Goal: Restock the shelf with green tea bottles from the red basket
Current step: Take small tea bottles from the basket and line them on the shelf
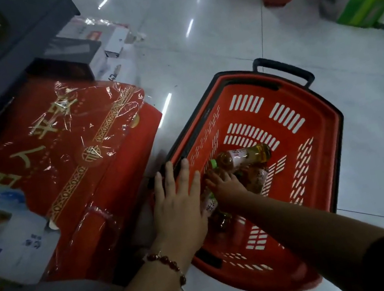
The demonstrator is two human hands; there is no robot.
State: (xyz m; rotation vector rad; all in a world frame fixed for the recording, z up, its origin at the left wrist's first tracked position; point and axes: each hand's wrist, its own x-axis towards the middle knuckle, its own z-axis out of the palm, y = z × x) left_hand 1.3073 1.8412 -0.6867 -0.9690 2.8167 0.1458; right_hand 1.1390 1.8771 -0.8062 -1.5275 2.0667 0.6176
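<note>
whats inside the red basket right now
A few tea bottles lie on their sides in the red basket, one clear. The right hand reaches onto the pile and covers others, so their count is unclear. The left hand rests on the rim.

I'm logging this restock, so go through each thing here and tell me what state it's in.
red basket: on the floor, nearly empty
green tea bottles: lying on their sides in the basket
left hand: fingers straight, resting on the basket rim
right hand: reaching onto the bottles, grasp unclear
red gift box: plastic-wrapped, closed
</note>
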